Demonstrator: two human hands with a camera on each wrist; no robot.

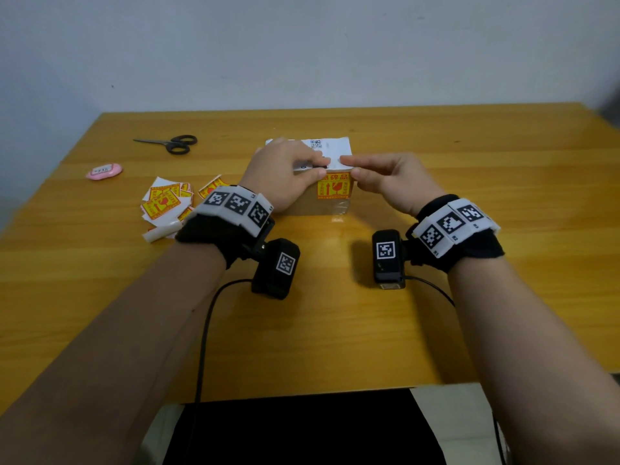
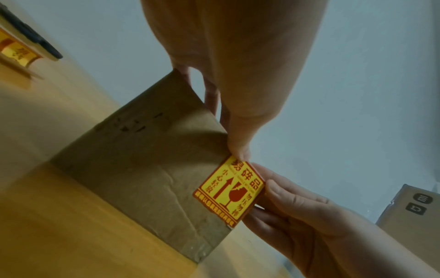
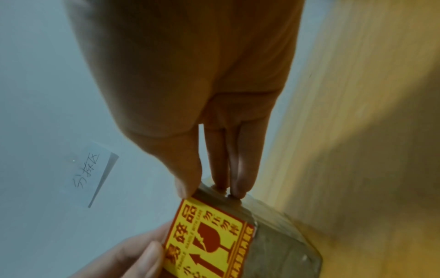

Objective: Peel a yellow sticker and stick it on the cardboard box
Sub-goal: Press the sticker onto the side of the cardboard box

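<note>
both hands, left hand [image 1: 281,176] and right hand [image 1: 385,182], press the yellow sticker [image 1: 333,190] onto the cardboard box [image 1: 312,206] with flat fingers; uneven pressure could wrinkle it.

We cannot read the white label [image 1: 330,152] on the box [image 1: 315,204], half covered by both hands; the pink object's [image 1: 104,171] print is too small; the sticker [image 3: 209,242] is cut off below.

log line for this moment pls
step: pressing yellow sticker on | where: cardboard box near face, top right corner | left hand: thumb on sticker | right hand: fingertips on sticker's top edge
</note>
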